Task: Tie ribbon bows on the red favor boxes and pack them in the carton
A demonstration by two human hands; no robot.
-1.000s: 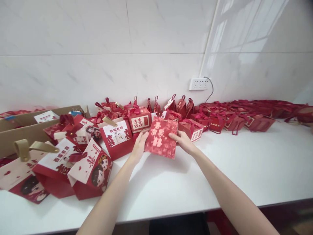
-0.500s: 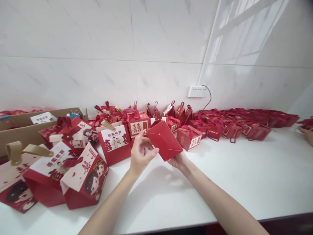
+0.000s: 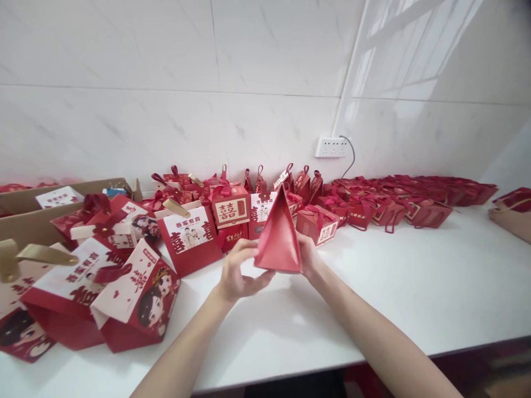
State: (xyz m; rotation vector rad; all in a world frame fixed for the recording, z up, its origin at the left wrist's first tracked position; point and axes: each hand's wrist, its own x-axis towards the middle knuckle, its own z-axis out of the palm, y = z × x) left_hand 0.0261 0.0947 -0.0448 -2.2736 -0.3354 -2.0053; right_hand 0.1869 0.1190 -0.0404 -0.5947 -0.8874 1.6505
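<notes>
A red paper gift box (image 3: 280, 240) is held up over the white table, its plain triangular side facing me and its peak upward. My left hand (image 3: 243, 271) is closed on its lower left, thumb under the bottom edge. On the other side, my right hand (image 3: 307, 255) grips the right face, with most of its fingers hidden behind the box. Just behind stand a red box with a white flap and printed figures (image 3: 191, 237), a red box with a cream label (image 3: 230, 207) and a ribbon-tied red box (image 3: 317, 224).
Several red gift boxes with printed faces (image 3: 135, 296) crowd the left of the white table (image 3: 398, 287), beside a cardboard carton (image 3: 31, 224). A long row of red boxes (image 3: 415, 199) runs along the wall at right. A power socket (image 3: 333, 147) with a cable is on the wall.
The box has turned from showing its creased bottom to standing upright with a triangular side toward me. My left fingers have come onto its lower left. The view has shifted slightly.
</notes>
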